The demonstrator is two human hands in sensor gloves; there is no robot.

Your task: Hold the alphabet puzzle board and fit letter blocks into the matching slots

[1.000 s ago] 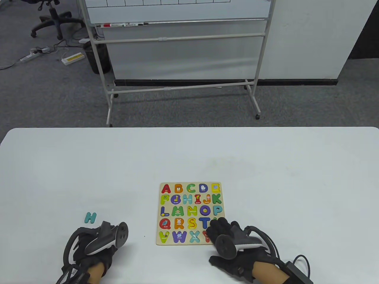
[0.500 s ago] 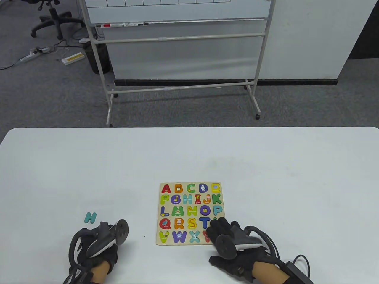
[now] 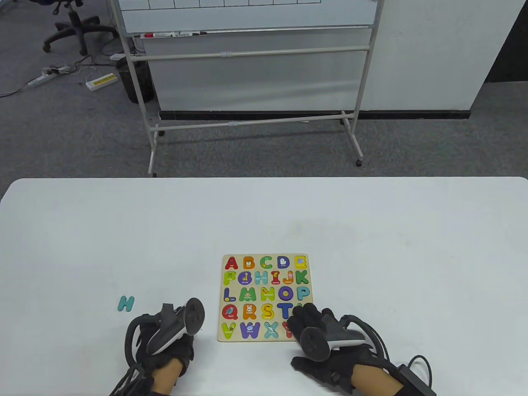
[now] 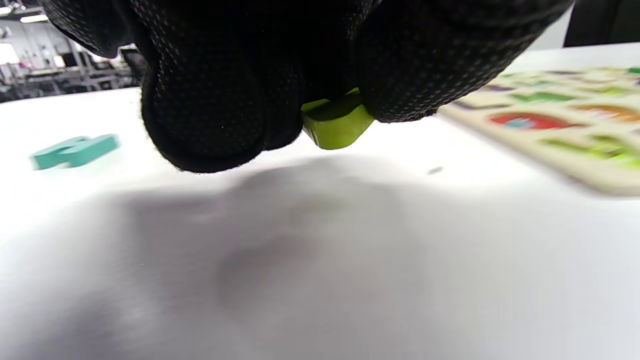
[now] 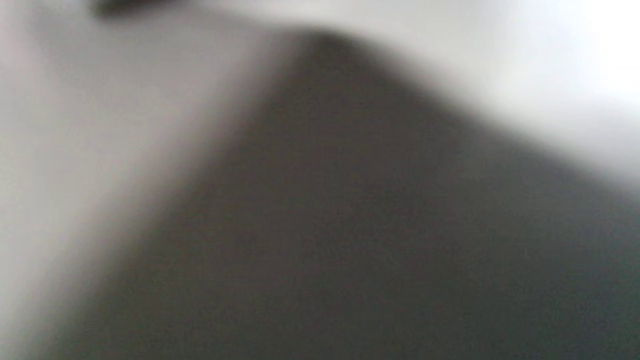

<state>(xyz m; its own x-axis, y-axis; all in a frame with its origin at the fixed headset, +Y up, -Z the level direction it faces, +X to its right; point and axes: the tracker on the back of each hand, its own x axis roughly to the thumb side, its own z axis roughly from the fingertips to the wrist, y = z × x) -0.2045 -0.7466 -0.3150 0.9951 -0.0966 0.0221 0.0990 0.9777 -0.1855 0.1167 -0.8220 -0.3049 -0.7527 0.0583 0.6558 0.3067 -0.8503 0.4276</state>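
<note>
The alphabet puzzle board (image 3: 306,256) lies flat on the white table, most slots filled with coloured letters. My right hand (image 3: 303,319) rests flat on its near right corner, covering the letters there. My left hand (image 3: 171,336) hovers just left of the board; in the left wrist view its fingers (image 4: 210,115) pinch a lime-green letter block (image 4: 336,127) a little above the table. A teal letter H (image 3: 126,303) lies loose on the table, left of my left hand; it also shows in the left wrist view (image 4: 75,151). The right wrist view is only blur.
The board's near edge (image 4: 575,165) shows at the right of the left wrist view. A whiteboard stand (image 3: 251,103) is on the floor beyond the table's far edge. A cable box (image 3: 416,377) trails from my right wrist.
My left hand has moved right, from beside the teal H toward the board's left edge. The right hand and the board have not moved.
</note>
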